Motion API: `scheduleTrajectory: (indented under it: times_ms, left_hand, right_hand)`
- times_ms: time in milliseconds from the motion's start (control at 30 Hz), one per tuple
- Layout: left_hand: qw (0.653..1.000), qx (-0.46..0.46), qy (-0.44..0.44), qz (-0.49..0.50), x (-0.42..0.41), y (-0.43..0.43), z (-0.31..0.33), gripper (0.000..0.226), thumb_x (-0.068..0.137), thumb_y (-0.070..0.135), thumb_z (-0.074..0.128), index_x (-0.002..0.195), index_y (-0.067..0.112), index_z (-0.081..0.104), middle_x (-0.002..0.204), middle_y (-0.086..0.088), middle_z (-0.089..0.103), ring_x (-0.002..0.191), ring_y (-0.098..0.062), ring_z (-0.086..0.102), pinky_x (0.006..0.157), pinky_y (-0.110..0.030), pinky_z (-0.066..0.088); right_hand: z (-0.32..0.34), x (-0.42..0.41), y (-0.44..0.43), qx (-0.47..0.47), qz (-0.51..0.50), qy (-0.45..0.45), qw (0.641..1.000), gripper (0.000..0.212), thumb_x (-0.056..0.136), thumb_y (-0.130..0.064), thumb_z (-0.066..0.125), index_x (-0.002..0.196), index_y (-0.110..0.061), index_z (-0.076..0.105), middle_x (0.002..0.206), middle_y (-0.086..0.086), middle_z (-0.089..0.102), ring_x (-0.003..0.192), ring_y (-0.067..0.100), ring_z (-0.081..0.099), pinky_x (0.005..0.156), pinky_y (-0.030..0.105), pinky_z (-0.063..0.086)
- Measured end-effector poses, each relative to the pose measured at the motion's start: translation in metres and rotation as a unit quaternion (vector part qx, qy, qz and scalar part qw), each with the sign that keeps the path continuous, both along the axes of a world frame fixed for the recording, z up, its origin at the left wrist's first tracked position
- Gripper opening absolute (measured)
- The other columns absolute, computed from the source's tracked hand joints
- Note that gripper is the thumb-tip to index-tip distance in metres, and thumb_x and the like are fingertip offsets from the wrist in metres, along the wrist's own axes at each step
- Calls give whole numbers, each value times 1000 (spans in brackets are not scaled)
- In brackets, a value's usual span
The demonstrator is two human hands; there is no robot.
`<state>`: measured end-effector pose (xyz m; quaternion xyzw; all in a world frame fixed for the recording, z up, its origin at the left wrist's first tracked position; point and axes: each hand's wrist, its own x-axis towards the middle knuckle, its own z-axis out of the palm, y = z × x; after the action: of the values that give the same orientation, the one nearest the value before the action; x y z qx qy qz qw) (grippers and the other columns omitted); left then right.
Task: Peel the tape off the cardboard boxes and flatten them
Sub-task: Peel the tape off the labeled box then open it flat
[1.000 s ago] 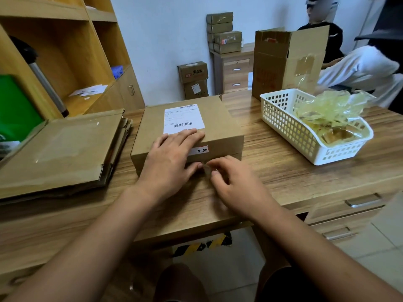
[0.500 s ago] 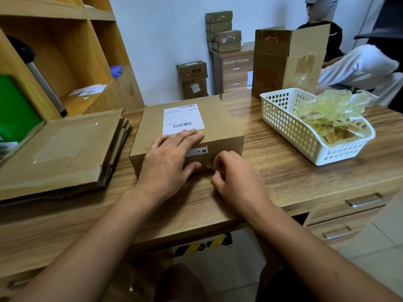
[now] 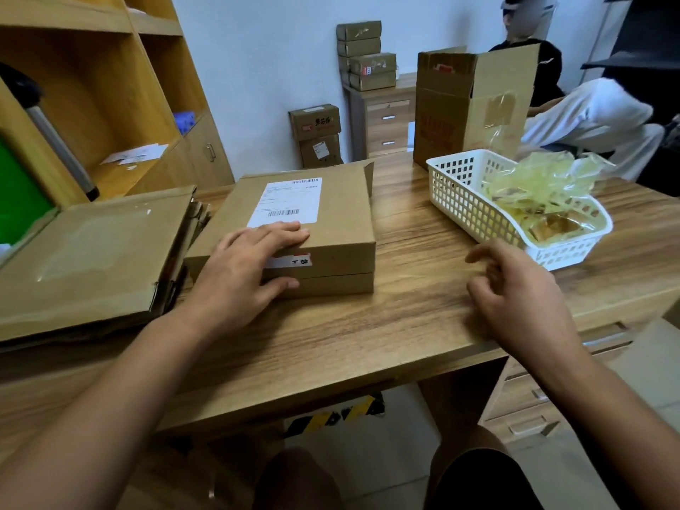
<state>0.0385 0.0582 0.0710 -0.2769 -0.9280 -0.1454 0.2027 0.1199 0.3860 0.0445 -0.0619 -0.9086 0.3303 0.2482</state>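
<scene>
A flat brown cardboard box [image 3: 338,222] with a white shipping label [image 3: 287,202] lies on the wooden desk [image 3: 404,325]. My left hand [image 3: 243,266] rests flat on its near top edge, thumb against the front side. My right hand [image 3: 515,288] hovers over the desk to the right of the box, just short of the white basket [image 3: 460,200]. Its fingers are curled with the thumb near the fingertips, and no tape shows between them. A small flap stands up at the box's far right corner.
The basket holds a wad of peeled clear tape [image 3: 541,189]. A stack of flattened cardboard [image 3: 92,259] lies at the left by a wooden shelf. A tall opened box [image 3: 471,104] stands behind the basket. Two people sit at the far right.
My right hand left the box's front edge, where it was picking, and moved right toward the basket. My left hand stayed on the box.
</scene>
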Motion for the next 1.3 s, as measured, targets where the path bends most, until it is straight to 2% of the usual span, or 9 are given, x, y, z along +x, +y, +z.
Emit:
scheduleTrajectory:
  times_ms: [100,367,500,600,733,867,1133,1233,1300]
  left_hand:
    - [1000,9,-19,-9,-1,-9,2,72,79,21,84,141,36,51,148,20,47,140,-3,37,122,-40,18]
    - [1000,-12,-22,18,9,-12,5,73,79,11,82,142,29,50,145,25,39,144,0,28,124,-33,7]
    - [999,-32,-20,38,18,-4,6,73,85,30,78,148,33,41,157,14,35,150,-6,20,124,-36,5]
    - [999,-34,-19,32,25,9,6,80,85,55,66,154,34,30,163,10,25,153,-8,16,126,-43,7]
    - [999,-41,-6,19,28,36,5,83,86,62,60,157,37,23,165,11,22,153,-7,11,126,-41,4]
    - [998,-53,12,23,26,49,-4,75,88,61,56,154,40,29,161,15,30,150,-6,23,125,-43,9]
    - [998,-30,47,29,22,46,-8,69,85,68,50,148,39,44,153,14,45,140,-7,40,118,-39,23]
    - [998,-14,46,33,23,48,-8,72,83,73,47,146,38,47,151,13,48,139,-7,42,117,-42,28]
    - [998,-9,45,32,23,50,-7,72,83,75,46,145,38,49,150,12,49,139,-8,43,117,-44,29]
  right_hand:
    - [-6,-5,-1,-4,24,9,1000,21,89,-15,57,96,-31,69,88,-9,48,83,15,55,77,35,45]
    - [-2,-19,-35,-81,161,-30,983,23,96,-15,60,104,-36,65,106,-13,57,85,-4,57,78,10,42]
    - [-4,-23,-51,-96,199,-43,974,28,97,-14,61,114,-37,64,117,-16,58,93,-4,56,88,21,48]
    - [-3,-28,-58,-113,186,-19,976,31,94,-8,62,96,-38,68,110,-14,58,92,3,62,90,34,55]
    - [-2,-34,-65,-148,165,-17,975,29,91,-9,65,78,-35,69,105,-12,61,92,12,68,88,42,57]
    - [1,-28,-68,-162,184,-47,968,16,92,-21,63,100,-29,74,112,-13,61,100,2,61,95,35,54]
    - [-4,-20,-65,-132,293,-134,938,87,71,-62,75,146,-31,44,140,-12,48,127,5,49,109,33,46]
    - [-10,-24,-79,-65,246,-93,963,76,76,-50,81,140,-28,47,134,-10,51,121,8,52,104,35,49]
    - [-11,-27,-83,-51,213,-51,974,50,83,-42,78,125,-27,57,121,-9,56,109,9,57,94,35,53]
